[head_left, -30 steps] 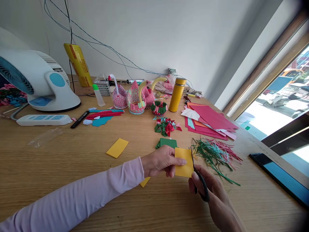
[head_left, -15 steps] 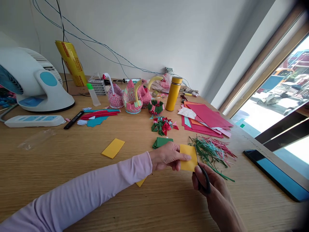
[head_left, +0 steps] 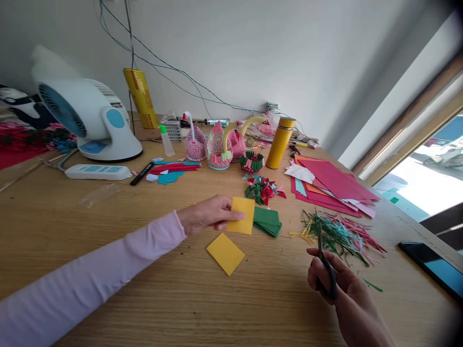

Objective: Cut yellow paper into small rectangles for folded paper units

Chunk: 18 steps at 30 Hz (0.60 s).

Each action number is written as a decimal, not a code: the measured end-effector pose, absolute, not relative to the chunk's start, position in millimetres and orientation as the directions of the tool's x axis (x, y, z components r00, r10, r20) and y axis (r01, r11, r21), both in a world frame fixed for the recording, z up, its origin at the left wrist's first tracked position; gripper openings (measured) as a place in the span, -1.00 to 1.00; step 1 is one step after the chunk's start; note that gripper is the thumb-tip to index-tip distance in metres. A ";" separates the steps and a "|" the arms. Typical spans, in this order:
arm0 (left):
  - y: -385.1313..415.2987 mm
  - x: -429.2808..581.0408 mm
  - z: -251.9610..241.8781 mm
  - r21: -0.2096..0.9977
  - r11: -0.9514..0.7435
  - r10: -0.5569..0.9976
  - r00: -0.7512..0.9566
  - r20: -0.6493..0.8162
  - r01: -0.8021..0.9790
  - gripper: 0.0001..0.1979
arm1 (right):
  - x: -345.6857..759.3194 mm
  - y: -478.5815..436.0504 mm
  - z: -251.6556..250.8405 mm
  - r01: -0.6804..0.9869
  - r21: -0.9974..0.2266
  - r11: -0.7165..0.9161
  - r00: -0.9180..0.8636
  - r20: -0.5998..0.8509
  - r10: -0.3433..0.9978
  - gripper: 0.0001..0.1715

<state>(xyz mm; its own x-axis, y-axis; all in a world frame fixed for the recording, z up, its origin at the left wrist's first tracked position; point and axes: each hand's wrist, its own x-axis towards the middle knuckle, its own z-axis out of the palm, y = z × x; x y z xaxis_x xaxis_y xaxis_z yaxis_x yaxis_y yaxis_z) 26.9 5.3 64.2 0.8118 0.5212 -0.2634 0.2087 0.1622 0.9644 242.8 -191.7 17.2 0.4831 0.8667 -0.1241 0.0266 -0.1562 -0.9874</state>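
Between the thumb and fingers of my left hand (head_left: pixel 210 215) is a piece of yellow paper (head_left: pixel 243 217), held up just left of a stack of green paper rectangles (head_left: pixel 266 221). A second piece of yellow paper (head_left: pixel 225 254) lies flat on the table below it. My right hand (head_left: pixel 342 282) grips black-handled scissors (head_left: pixel 325 274) by their loops, the blades pointing away from me. Thin paper trimmings (head_left: pixel 334 233) in green, pink and pale blue lie beyond the scissors, with yellow strips (head_left: pixel 307 234) at their left edge.
Folded red and green paper pieces (head_left: pixel 264 190) lie behind the green stack. Farther back stand paper swans (head_left: pixel 220 147) and a yellow flask (head_left: pixel 280 143). Coloured sheets (head_left: pixel 333 185) and a phone (head_left: pixel 430 265) are on the right; a fan (head_left: pixel 108 127) and power strip (head_left: pixel 98 172) on the left.
My left hand has moved left with the yellow paper, away from the scissors. My right hand has drawn apart to the right, and yellow strips now show by the trimmings. The view has turned left.
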 end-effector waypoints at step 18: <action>66.2 -72.1 67.9 0.847 -0.089 0.619 0.695 -0.365 0.524 -0.68 | 214.7 -167.9 2.2 0.275 -0.929 -0.249 0.052 -0.244 0.968 -0.52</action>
<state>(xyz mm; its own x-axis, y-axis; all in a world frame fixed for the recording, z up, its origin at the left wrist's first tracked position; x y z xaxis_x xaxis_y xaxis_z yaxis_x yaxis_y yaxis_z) -72.1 66.2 67.9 0.6954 0.6191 -0.3650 0.5239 -0.0891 0.8471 214.7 -167.9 2.2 0.0519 0.9683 -0.2443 0.2754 -0.2490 -0.9285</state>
